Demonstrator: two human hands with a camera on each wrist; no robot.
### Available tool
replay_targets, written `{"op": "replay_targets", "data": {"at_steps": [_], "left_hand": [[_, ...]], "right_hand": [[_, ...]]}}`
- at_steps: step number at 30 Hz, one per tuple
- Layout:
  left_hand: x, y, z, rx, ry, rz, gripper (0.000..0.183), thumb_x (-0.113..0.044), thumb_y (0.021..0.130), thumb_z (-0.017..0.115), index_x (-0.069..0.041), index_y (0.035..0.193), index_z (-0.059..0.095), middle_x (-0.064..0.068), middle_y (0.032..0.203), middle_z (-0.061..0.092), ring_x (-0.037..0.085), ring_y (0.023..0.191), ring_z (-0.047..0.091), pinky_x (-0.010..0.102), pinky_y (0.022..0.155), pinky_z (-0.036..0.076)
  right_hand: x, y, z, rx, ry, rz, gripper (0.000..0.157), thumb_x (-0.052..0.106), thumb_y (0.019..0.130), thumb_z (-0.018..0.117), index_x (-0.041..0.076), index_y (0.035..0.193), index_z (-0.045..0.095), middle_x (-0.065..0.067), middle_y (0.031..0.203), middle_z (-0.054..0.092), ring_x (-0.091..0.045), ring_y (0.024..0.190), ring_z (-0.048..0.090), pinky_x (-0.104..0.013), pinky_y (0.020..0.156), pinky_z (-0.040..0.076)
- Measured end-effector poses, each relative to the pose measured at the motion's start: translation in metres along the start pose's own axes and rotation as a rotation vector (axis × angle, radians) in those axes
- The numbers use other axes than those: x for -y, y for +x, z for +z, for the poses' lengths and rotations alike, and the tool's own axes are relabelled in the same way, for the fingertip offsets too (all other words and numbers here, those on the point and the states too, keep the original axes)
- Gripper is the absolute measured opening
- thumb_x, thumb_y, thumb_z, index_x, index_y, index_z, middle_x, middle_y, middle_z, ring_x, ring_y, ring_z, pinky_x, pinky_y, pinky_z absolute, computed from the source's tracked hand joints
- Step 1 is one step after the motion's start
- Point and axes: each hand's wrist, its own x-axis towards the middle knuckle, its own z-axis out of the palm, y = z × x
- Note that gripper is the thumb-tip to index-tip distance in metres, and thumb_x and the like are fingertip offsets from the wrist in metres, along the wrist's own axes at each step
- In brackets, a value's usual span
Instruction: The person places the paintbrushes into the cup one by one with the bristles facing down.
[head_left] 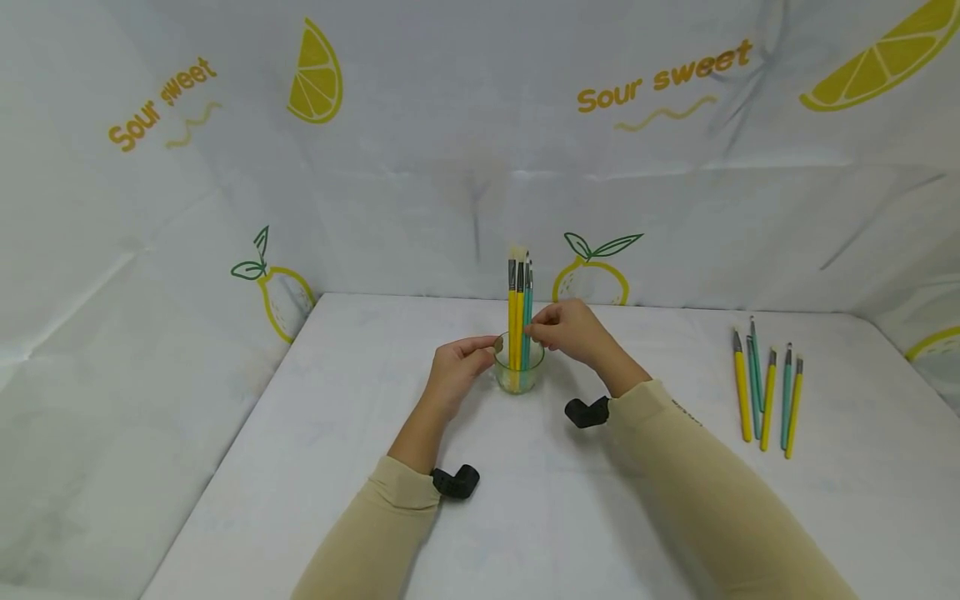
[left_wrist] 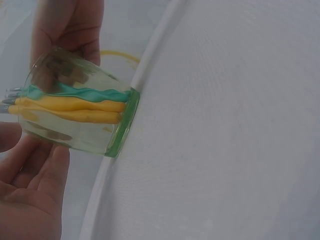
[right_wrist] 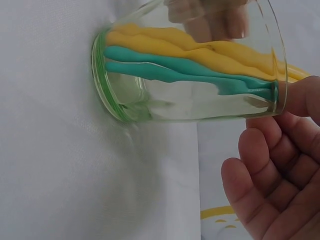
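Observation:
A clear glass cup point(head_left: 536, 372) with a green-tinted base stands upright on the white table. Inside it, two yellow paintbrushes point(head_left: 513, 315) and two teal paintbrushes point(head_left: 529, 302) lean together, bristles up. My left hand point(head_left: 453, 373) holds the cup near its rim from the left, some fingers behind the glass. At the opposite side, my right hand point(head_left: 572, 327) pinches a teal paintbrush just above the rim, thumb and index finger meeting there. In the right wrist view the handle ends point(right_wrist: 117, 52) reach the cup's bottom, and the other right-hand fingers point(right_wrist: 237, 180) curl loosely.
To the right on the table lie several more yellow and teal paintbrushes point(head_left: 770, 400), roughly parallel, with their tips pointing away. A white cloth backdrop point(head_left: 450, 200) with lemon prints rises behind the table's far edge. Black cameras point(head_left: 457, 482) sit on both wrists.

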Motion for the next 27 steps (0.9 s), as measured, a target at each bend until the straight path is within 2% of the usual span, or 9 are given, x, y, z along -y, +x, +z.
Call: {"op": "replay_targets", "data": {"at_steps": [10,18,24,27], "left_hand": [[0.001,0.000,0.000,-0.004,0.006,-0.003,0.026,-0.017,0.092,0.063,-0.007,0.113,0.073,0.005,0.117,0.069,0.015,0.107,0.064,0.029,0.098,0.052],[0.000,-0.001,0.000,-0.005,0.001,-0.003,0.026,-0.016,0.091,0.063,-0.007,0.113,0.073,0.005,0.117,0.070,0.016,0.108,0.063,0.030,0.098,0.052],[-0.001,-0.001,0.001,-0.006,0.008,0.006,0.026,-0.015,0.092,0.062,-0.006,0.113,0.073,0.006,0.118,0.069,0.015,0.106,0.064,0.029,0.097,0.053],[-0.001,-0.001,0.001,-0.006,0.000,0.001,0.025,-0.014,0.092,0.062,-0.005,0.113,0.073,0.007,0.118,0.070,0.014,0.105,0.064,0.028,0.095,0.053]], "right_hand": [[0.002,-0.001,0.001,-0.001,0.010,0.010,0.028,0.036,0.092,0.066,0.012,0.102,0.074,-0.004,0.083,0.066,-0.022,0.079,0.060,-0.031,0.072,0.052],[-0.002,-0.003,-0.001,-0.005,0.009,-0.006,0.034,0.042,0.091,0.065,0.013,0.107,0.073,-0.005,0.091,0.069,-0.022,0.081,0.062,-0.033,0.076,0.055],[-0.013,-0.008,-0.014,-0.027,0.033,0.006,0.036,0.040,0.092,0.065,0.010,0.110,0.072,-0.012,0.100,0.070,-0.024,0.084,0.063,-0.044,0.084,0.057],[-0.024,-0.012,-0.026,-0.038,0.035,0.038,0.040,0.042,0.093,0.064,0.008,0.112,0.071,-0.016,0.104,0.069,-0.024,0.087,0.063,-0.043,0.085,0.057]]}}
